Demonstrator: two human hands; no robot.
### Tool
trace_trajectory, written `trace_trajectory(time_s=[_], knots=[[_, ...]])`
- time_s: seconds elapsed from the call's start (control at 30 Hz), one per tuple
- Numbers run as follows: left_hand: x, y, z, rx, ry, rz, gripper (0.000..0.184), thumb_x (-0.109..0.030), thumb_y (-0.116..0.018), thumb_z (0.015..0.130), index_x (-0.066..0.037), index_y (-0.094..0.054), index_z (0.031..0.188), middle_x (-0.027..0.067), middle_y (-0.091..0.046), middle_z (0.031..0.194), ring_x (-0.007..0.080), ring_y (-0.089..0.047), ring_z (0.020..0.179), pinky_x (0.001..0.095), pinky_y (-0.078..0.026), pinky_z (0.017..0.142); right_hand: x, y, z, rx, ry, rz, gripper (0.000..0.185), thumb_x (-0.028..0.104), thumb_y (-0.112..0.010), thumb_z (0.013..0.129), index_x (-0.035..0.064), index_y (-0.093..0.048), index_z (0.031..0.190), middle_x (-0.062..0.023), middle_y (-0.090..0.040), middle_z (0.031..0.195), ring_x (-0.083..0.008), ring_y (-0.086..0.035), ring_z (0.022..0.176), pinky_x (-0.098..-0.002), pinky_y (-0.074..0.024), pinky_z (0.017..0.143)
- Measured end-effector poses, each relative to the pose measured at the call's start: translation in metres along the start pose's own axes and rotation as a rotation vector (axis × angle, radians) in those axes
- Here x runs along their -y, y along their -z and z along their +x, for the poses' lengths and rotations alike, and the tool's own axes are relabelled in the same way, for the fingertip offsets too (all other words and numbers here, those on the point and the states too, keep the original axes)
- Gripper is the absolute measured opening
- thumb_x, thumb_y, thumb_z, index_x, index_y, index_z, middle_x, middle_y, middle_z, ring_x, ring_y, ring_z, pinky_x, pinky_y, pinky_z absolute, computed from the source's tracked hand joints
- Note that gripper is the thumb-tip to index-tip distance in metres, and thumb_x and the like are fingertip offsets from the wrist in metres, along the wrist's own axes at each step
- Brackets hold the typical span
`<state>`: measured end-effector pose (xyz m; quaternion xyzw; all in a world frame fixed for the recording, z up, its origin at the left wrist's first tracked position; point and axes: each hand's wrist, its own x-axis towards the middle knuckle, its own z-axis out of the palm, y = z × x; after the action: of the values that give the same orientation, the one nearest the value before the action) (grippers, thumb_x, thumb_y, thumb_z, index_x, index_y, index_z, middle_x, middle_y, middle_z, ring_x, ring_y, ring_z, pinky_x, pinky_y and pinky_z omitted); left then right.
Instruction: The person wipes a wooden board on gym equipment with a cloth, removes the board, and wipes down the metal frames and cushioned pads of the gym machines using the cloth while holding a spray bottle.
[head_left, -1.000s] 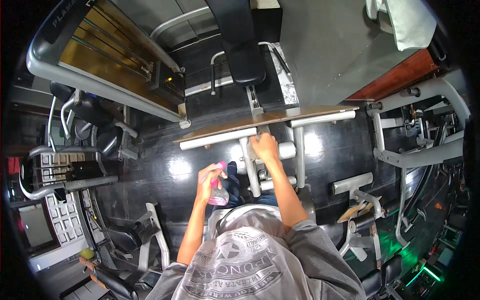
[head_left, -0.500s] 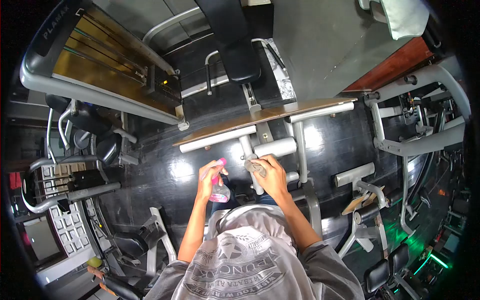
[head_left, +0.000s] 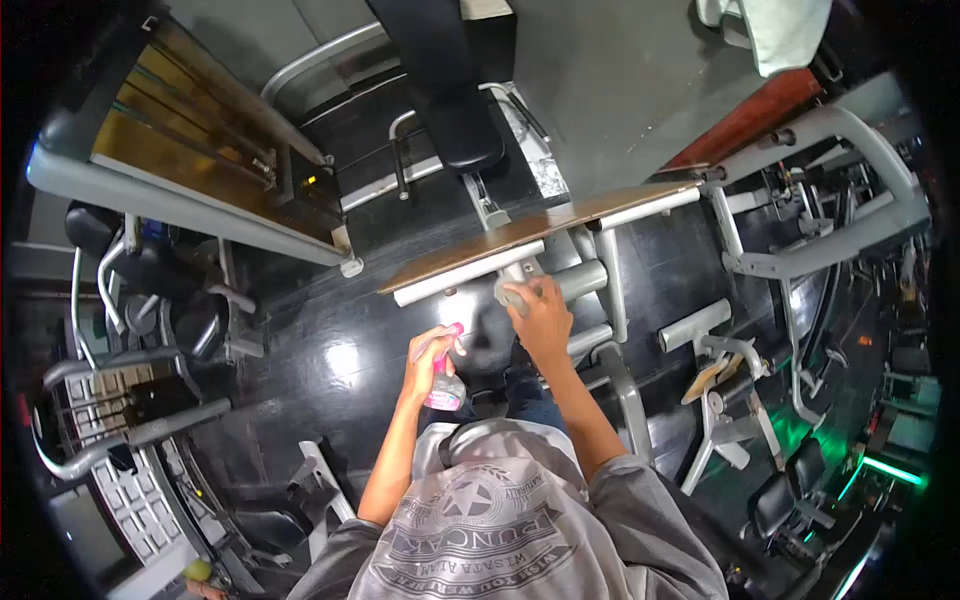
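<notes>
My left hand [head_left: 428, 360] is closed around a clear spray bottle [head_left: 446, 393] with a pink trigger head, held low in front of my body. A small greyish cloth [head_left: 511, 292] is bunched under the fingers of my right hand [head_left: 545, 325]. That hand presses it on the silver metal frame [head_left: 583, 279] of a gym machine, just below the long edge of a brown board [head_left: 550, 220]. Part of the cloth is hidden by the fingers.
Beyond the board stands a black padded bench [head_left: 465, 130] with side handles. A weight-stack machine [head_left: 190, 210] is at the upper left. Silver machine frames [head_left: 850, 245] stand on the right, and a padded roller support [head_left: 695, 325] is nearer. Dark glossy flooring [head_left: 300, 310] lies between them.
My right hand has moved with the cloth farther up the frame, closer to the board. The left hand still holds the spray bottle. The whole view has shifted slightly.
</notes>
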<state>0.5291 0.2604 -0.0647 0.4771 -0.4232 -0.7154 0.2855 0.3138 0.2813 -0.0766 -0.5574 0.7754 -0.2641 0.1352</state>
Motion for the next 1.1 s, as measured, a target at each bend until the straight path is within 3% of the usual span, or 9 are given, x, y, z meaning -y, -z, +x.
trace_trajectory(time_s=[0.3, 0.4, 0.53, 0.67, 0.77, 1.0, 1.07, 1.1], knots=[[-0.015, 0.031, 0.011, 0.218, 0.015, 0.12, 0.036, -0.032, -0.053, 0.087, 0.002, -0.062, 0.087, 0.0122, -0.064, 0.077, 0.015, -0.054, 0.049, 0.027, -0.042, 0.047, -0.042, -0.016, -0.118, -0.044, -0.151, -0.113, 0.024, 0.023, -0.076, 0.074, 0.027, -0.072, 0.098, -0.0002, -0.06, 0.102, -0.0283, -0.059, 0.096, -0.0426, -0.0541, 0.071], [-0.017, 0.035, 0.013, 0.27, 0.02, 0.13, 0.034, -0.031, -0.053, 0.088, 0.002, -0.062, 0.086, 0.0122, -0.064, 0.076, 0.0148, -0.054, 0.049, 0.0273, -0.042, 0.047, -0.04, -0.019, -0.104, -0.05, -0.163, -0.146, 0.022, 0.023, -0.074, 0.077, 0.0273, -0.072, 0.099, 0.0018, -0.063, 0.102, -0.0272, -0.059, 0.096, -0.0406, -0.0547, 0.068], [-0.018, 0.039, 0.015, 0.35, 0.035, 0.177, 0.035, -0.032, -0.053, 0.089, 0.003, -0.062, 0.088, 0.012, -0.064, 0.077, 0.0147, -0.054, 0.049, 0.0272, -0.043, 0.047, -0.016, -0.017, -0.046, -0.208, 0.048, -0.141, 0.032, 0.019, -0.074, 0.077, 0.027, -0.068, 0.107, 0.0021, -0.061, 0.106, -0.0263, -0.058, 0.099, -0.0392, -0.0553, 0.068], [-0.018, 0.044, 0.013, 0.424, 0.042, 0.211, 0.036, -0.032, -0.052, 0.089, 0.003, -0.062, 0.09, 0.0119, -0.064, 0.078, 0.0149, -0.054, 0.049, 0.0272, -0.043, 0.048, -0.001, -0.016, -0.022, -0.281, -0.014, -0.068, 0.038, 0.013, -0.075, 0.074, 0.0259, -0.066, 0.109, 0.0016, -0.059, 0.109, -0.0264, -0.056, 0.103, -0.0392, -0.0553, 0.071], [-0.017, 0.048, 0.012, 0.448, 0.061, 0.233, 0.036, -0.032, -0.052, 0.089, 0.003, -0.061, 0.091, 0.0121, -0.064, 0.078, 0.0151, -0.054, 0.049, 0.0273, -0.043, 0.048, -0.004, -0.017, -0.044, -0.315, -0.141, 0.005, 0.042, 0.008, -0.075, 0.07, 0.0221, -0.066, 0.11, -0.0026, -0.059, 0.11, -0.0285, -0.056, 0.106, -0.0401, -0.053, 0.08], [-0.008, 0.043, 0.015, 0.5, 0.12, 0.278, 0.037, -0.033, -0.053, 0.087, 0.002, -0.061, 0.091, 0.0125, -0.065, 0.077, 0.0155, -0.054, 0.048, 0.0273, -0.043, 0.048, -0.056, -0.041, -0.167, -0.315, -0.435, 0.017, 0.041, 0.008, -0.072, 0.072, 0.0197, -0.068, 0.111, -0.0072, -0.061, 0.109, -0.0319, -0.058, 0.104, -0.0415, -0.0508, 0.084], [-0.004, 0.04, 0.017, 0.516, 0.145, 0.286, 0.037, -0.034, -0.054, 0.087, 0.002, -0.061, 0.091, 0.0125, -0.065, 0.077, 0.0156, -0.054, 0.048, 0.0273, -0.043, 0.048, -0.062, -0.049, -0.189, -0.326, -0.662, 0.184, 0.038, 0.01, -0.07, 0.073, 0.0176, -0.069, 0.11, -0.0099, -0.062, 0.106, -0.0345, -0.061, 0.101, -0.0419, -0.0495, 0.085], [-0.002, 0.037, 0.019, 0.532, 0.152, 0.295, 0.037, -0.034, -0.054, 0.087, 0.002, -0.061, 0.091, 0.0125, -0.065, 0.077, 0.0156, -0.054, 0.048, 0.0273, -0.043, 0.048, -0.07, -0.058, -0.196, -0.411, -0.662, 0.198, 0.032, 0.014, -0.067, 0.078, 0.0092, -0.069, 0.109, -0.0144, -0.065, 0.101, -0.0346, -0.064, 0.094, -0.0396, -0.0493, 0.084]])
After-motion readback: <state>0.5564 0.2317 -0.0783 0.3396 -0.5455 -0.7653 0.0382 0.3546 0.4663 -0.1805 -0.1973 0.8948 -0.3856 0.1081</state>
